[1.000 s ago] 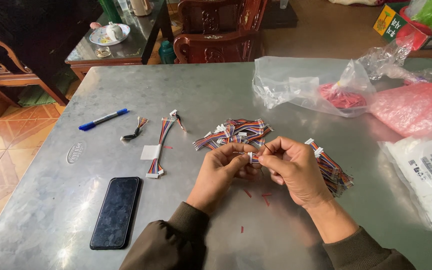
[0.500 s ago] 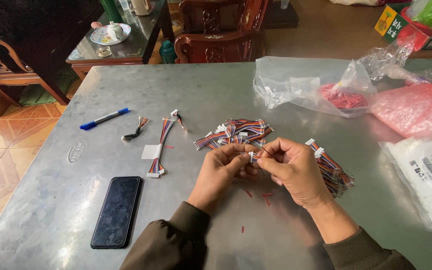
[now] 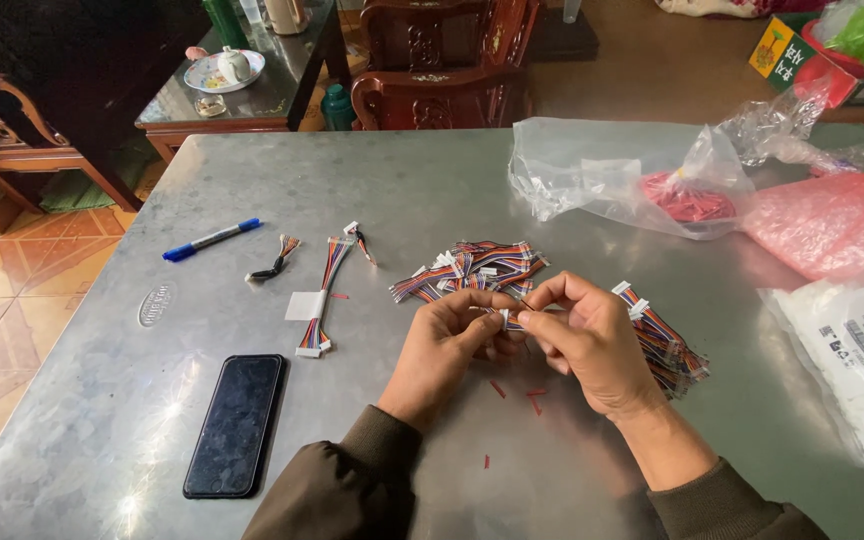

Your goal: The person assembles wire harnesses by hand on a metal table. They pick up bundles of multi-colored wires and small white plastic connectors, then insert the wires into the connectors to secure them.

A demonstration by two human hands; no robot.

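Both hands meet over the middle of the metal table (image 3: 552, 180): the left hand (image 3: 447, 350) and the right hand (image 3: 592, 345) have their fingertips pinched together on 1 small cable piece with a white connector (image 3: 508, 320), held between them just above the tabletop. Each hand is closed on that piece, thumb against forefinger, and the 2 hands touch at the fingertips.

From the biggest thing down: the grey table carries everything. At its right edge lies a pink bubble-wrap bag (image 3: 832, 215), and below it a white packet with a printed label (image 3: 862, 360). A clear plastic bag (image 3: 612, 175) sits at the far right centre with a red bundle (image 3: 690, 200) inside it. A black phone (image 3: 235, 424) lies face up near the left front, well apart from the hands.

Just beyond the hands rests a loose pile of multicoloured ribbon cables (image 3: 477, 268) with white plugs. A second bundle of the same cables (image 3: 664, 345) lies just beside the right hand, partly hidden by it. To the left, a longer cable with a white tag (image 3: 317, 298) lies straight, a short dark-wired piece (image 3: 274, 262) beside it, and a blue-capped pen (image 3: 210, 239) further left. A few tiny red snippets (image 3: 534, 400) lie on the table below the hands.
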